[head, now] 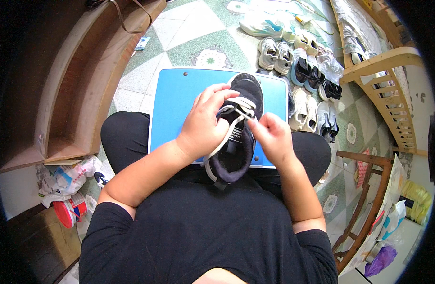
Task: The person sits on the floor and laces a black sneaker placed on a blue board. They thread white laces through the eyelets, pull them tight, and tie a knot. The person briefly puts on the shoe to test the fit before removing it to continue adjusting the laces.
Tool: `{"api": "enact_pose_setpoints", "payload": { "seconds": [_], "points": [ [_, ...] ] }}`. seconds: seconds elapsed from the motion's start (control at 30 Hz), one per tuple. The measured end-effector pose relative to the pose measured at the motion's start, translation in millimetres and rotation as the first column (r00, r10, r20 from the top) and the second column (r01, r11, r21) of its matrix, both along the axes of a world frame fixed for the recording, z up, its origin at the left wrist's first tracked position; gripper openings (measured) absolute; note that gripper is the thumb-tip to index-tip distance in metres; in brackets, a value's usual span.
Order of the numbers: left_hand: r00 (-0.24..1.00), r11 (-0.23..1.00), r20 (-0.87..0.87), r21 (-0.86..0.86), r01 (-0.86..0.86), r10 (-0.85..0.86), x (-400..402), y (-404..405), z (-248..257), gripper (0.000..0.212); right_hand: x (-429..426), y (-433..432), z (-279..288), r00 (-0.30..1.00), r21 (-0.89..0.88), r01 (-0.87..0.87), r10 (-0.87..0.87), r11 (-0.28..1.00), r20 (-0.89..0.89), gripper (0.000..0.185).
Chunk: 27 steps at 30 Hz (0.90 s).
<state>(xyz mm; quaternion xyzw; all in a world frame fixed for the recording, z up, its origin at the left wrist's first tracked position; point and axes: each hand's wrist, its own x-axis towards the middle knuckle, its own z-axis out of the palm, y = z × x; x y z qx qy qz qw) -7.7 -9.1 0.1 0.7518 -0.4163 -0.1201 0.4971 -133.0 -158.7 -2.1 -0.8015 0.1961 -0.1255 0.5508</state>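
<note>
A black sneaker with white laces lies on a blue board with a white rim, its toe pointing away from me and its heel overhanging the near edge. My left hand rests on the shoe's left side, fingers over the laced part and thumb near the opening. The thumb and forefinger of my right hand pinch a white shoelace at the right of the opening, pulled taut across the tongue. Another length of lace runs down the left side of the opening, partly hidden by my left hand.
Several pairs of shoes stand on the tiled floor at the right, beside a wooden bed frame. A wooden shelf unit is at the left. Below it are plastic bags and a red-lidded bucket. A wooden-legged table stands at the lower right.
</note>
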Motion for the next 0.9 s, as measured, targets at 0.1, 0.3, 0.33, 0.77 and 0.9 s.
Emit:
{"api": "enact_pose_setpoints", "payload": {
  "seconds": [0.1,0.3,0.33,0.77,0.9],
  "points": [
    [0.998,0.993,-0.023,-0.097,-0.065,0.063,-7,-1,-2,0.047,-12,4,12,0.956,-0.556,-0.091,0.229,0.826,0.184,0.032],
    [0.977,0.959,-0.129,-0.209,-0.193,0.169,-6,7,-11,0.042,-54,-20,43,0.826,-0.531,-0.153,0.403,0.834,0.394,0.035],
    [0.975,0.955,-0.138,-0.219,-0.2,0.172,-6,7,-13,0.041,-59,-20,48,0.812,-0.544,-0.173,0.432,0.821,0.393,0.034],
    [0.983,0.969,-0.117,-0.188,-0.161,0.141,-10,3,-16,0.037,-64,-3,56,0.557,-0.184,-0.587,0.558,0.789,0.616,0.032],
    [0.969,0.997,0.241,0.073,0.03,-0.047,-2,-1,5,0.026,-56,7,66,0.576,-0.269,-0.657,0.699,0.704,0.423,0.034]
  ]
}}
